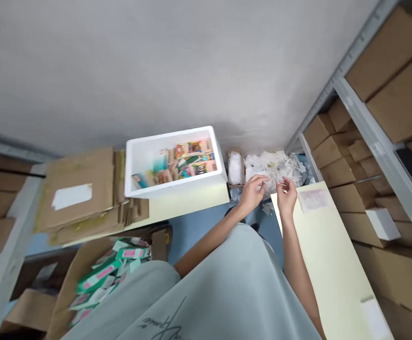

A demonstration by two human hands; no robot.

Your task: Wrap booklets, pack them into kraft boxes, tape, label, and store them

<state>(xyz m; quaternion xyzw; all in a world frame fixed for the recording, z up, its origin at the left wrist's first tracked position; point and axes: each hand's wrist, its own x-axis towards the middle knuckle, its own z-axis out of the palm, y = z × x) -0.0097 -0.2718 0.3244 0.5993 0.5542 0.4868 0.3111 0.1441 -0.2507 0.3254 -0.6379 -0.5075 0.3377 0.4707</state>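
Head view: right of centre, poised with left hand (250,195) and right hand (286,197) in front of the scraps (284,163), with each grip narrow, too blurred to tell whether holding anything. Could drop something small past the counter (308,245) to the floor (195,233) through a loose pinch; could scatter loosely heaped scraps by brushing against them.

A pale yellow desk (192,200) left of centre carries a white box (145,153) and, further left, stacked cardboard (81,172). A second desk (330,255), lower right, bears a pinkish sheet (313,200) and, near the frame's bottom edge, a blurred white piece (374,316). White scraps (287,165) lie on the blue floor (199,231) right of centre. The right-edge shelf (372,132) holds brown boxes (388,47).
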